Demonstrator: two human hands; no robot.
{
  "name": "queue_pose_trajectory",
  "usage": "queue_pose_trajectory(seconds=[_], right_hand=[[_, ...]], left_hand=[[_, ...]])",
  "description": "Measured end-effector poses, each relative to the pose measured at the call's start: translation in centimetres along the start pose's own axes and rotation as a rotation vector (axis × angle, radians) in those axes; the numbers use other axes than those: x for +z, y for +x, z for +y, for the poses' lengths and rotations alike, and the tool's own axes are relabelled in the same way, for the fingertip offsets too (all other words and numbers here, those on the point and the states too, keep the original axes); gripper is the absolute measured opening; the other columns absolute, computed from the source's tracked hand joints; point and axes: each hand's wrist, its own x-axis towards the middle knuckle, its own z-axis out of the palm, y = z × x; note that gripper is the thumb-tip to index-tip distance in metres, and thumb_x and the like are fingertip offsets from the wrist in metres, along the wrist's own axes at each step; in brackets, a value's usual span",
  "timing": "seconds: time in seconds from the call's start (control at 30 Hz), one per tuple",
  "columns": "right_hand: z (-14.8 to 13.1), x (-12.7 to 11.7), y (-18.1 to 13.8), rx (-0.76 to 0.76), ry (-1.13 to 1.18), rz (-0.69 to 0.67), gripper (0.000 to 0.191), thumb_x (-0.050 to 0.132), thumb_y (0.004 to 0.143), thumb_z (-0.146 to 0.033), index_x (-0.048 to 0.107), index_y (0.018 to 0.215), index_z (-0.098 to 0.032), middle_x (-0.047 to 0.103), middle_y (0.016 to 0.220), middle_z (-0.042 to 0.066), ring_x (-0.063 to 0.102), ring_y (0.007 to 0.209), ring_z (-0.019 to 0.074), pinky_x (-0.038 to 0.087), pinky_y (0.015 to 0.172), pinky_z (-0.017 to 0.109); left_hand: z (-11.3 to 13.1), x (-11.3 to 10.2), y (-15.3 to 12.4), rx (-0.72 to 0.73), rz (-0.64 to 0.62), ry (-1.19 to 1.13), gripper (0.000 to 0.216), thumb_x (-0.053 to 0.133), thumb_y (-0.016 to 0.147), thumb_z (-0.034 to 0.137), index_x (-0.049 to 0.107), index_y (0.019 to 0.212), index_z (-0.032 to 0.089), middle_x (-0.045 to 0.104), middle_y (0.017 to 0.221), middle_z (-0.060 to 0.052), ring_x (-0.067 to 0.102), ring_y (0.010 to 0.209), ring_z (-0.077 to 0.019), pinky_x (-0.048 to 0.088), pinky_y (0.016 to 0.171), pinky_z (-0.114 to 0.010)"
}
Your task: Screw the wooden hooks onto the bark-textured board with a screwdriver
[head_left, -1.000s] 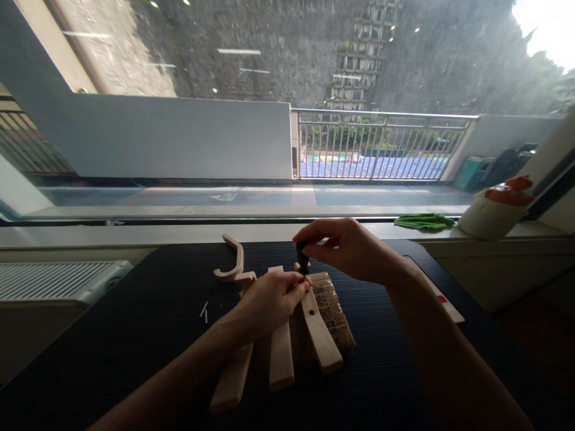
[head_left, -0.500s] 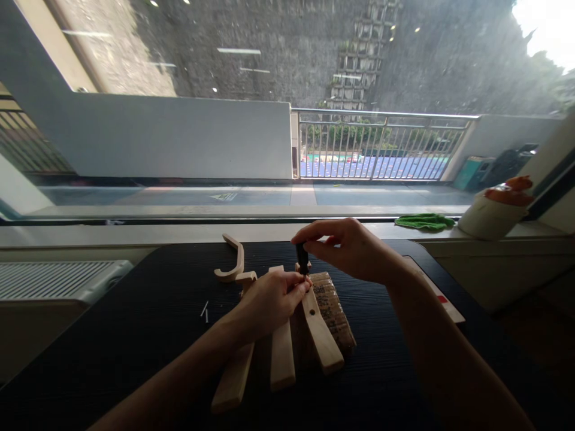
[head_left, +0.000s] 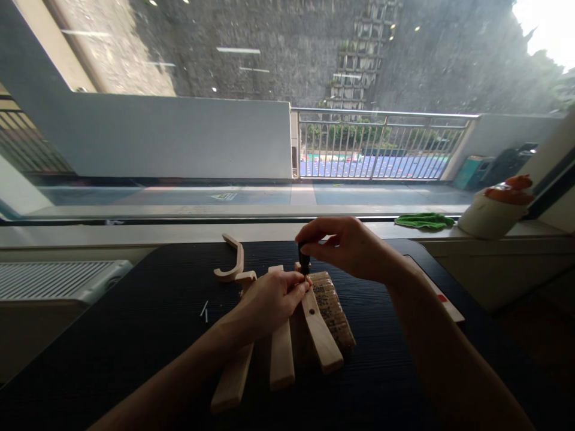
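Observation:
My right hand [head_left: 336, 245] is closed around the black handle of a screwdriver [head_left: 304, 258], which stands nearly upright, tip down. Below it, my left hand [head_left: 274, 299] pinches the upper part of a pale wooden piece [head_left: 324, 338] with a dark hole in it. The left fingertips hide the spot where the screwdriver tip meets the wood. Under and beside this piece lies a brown taped cardboard block [head_left: 332, 305]. Two more wooden pieces, a middle bar [head_left: 282, 356] and a left bar [head_left: 232, 378], lie partly beneath my left hand.
A curved wooden hook [head_left: 236, 260] and two screws [head_left: 205, 311] lie on the black table [head_left: 148, 335] at the left. A flat card-like sheet [head_left: 438, 293] is at the right. On the windowsill are a green cloth [head_left: 424, 221] and a white pot [head_left: 492, 212]. A radiator [head_left: 67, 281] stands left.
My right hand and the top of the screwdriver have shifted very slightly right, leaving the screwdriver a little straighter. My left hand and the wooden pieces stay in place.

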Motion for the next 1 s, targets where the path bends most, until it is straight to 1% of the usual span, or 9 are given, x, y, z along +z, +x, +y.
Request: queue_pose_trajectory(seconds=[0.23,0.3,0.4,0.47,0.57,0.67,0.73,0.83,1.0], right_hand=[[0.12,0.20,0.05,0.000,-0.061,0.028,0.019,0.057,0.076,-0.024,0.063,0.092,-0.017,0.065,0.085,0.002,0.059,0.075,0.0124,0.049,0.069,0.027],[0.01,0.10,0.01,-0.006,-0.058,0.036,0.018,0.058,0.075,-0.024,0.063,0.092,-0.017,0.065,0.088,0.003,0.059,0.078,0.0130,0.049,0.069,0.027],[-0.16,-0.21,-0.13,-0.028,-0.013,-0.021,0.022,0.052,0.077,-0.018,0.065,0.096,-0.020,0.065,0.096,0.002,0.060,0.087,0.0143,0.050,0.073,0.027],[-0.21,-0.38,-0.23,-0.020,0.023,-0.053,0.026,0.049,0.079,-0.016,0.065,0.099,-0.021,0.066,0.098,0.001,0.060,0.090,0.0148,0.050,0.075,0.028],[-0.20,-0.41,-0.29,0.005,0.057,-0.062,0.026,0.050,0.078,-0.016,0.066,0.099,-0.021,0.067,0.098,0.001,0.061,0.090,0.0156,0.051,0.075,0.028],[-0.15,-0.23,-0.17,0.003,0.068,-0.061,0.026,0.051,0.078,-0.016,0.066,0.099,-0.021,0.067,0.097,0.001,0.061,0.089,0.0156,0.051,0.076,0.028],[-0.10,-0.10,-0.04,-0.007,0.073,-0.056,0.026,0.052,0.078,-0.016,0.066,0.098,-0.021,0.067,0.096,0.001,0.061,0.088,0.0154,0.051,0.076,0.028],[-0.03,0.01,0.12,-0.019,0.084,-0.047,0.023,0.053,0.077,-0.016,0.067,0.096,-0.019,0.068,0.094,0.002,0.062,0.087,0.0151,0.051,0.075,0.028],[0.00,0.08,0.15,-0.021,0.068,-0.023,0.020,0.056,0.075,-0.017,0.067,0.092,-0.017,0.067,0.089,0.003,0.062,0.081,0.0139,0.051,0.073,0.027]], left_hand=[[0.05,0.10,0.01,0.005,-0.008,-0.003,0.037,0.040,0.083,0.043,0.068,0.092,0.020,0.066,0.075,-0.004,0.058,0.067,-0.0163,0.039,0.062,-0.025],[-0.02,0.12,0.05,0.018,-0.011,0.000,0.037,0.039,0.084,0.042,0.068,0.091,0.020,0.065,0.073,-0.003,0.057,0.066,-0.0160,0.039,0.062,-0.025],[-0.14,0.12,0.08,0.027,-0.015,-0.019,0.036,0.039,0.084,0.041,0.068,0.090,0.020,0.065,0.071,-0.003,0.056,0.064,-0.0154,0.039,0.061,-0.024],[-0.19,0.12,0.07,0.028,-0.016,-0.037,0.035,0.040,0.083,0.040,0.068,0.089,0.020,0.064,0.072,-0.003,0.056,0.064,-0.0148,0.038,0.059,-0.024],[-0.13,0.07,0.05,-0.002,-0.028,-0.078,0.035,0.042,0.082,0.041,0.067,0.085,0.018,0.059,0.063,-0.001,0.051,0.056,-0.0126,0.035,0.052,-0.023],[0.13,-0.03,0.07,-0.045,-0.079,-0.197,0.037,0.042,0.082,0.044,0.064,0.088,0.015,0.051,0.055,0.001,0.044,0.048,-0.0098,0.031,0.045,-0.021],[0.32,-0.08,0.10,-0.037,-0.087,-0.271,0.037,0.041,0.083,0.045,0.062,0.084,0.014,0.048,0.054,0.002,0.042,0.048,-0.0087,0.031,0.045,-0.021],[0.41,-0.06,0.14,-0.010,-0.072,-0.310,0.038,0.040,0.084,0.044,0.059,0.074,0.013,0.046,0.052,0.003,0.041,0.047,-0.0079,0.030,0.046,-0.021],[0.17,0.10,0.12,-0.001,-0.076,-0.285,0.038,0.039,0.084,0.045,0.059,0.078,0.014,0.047,0.053,0.003,0.041,0.048,-0.0080,0.030,0.046,-0.021]])
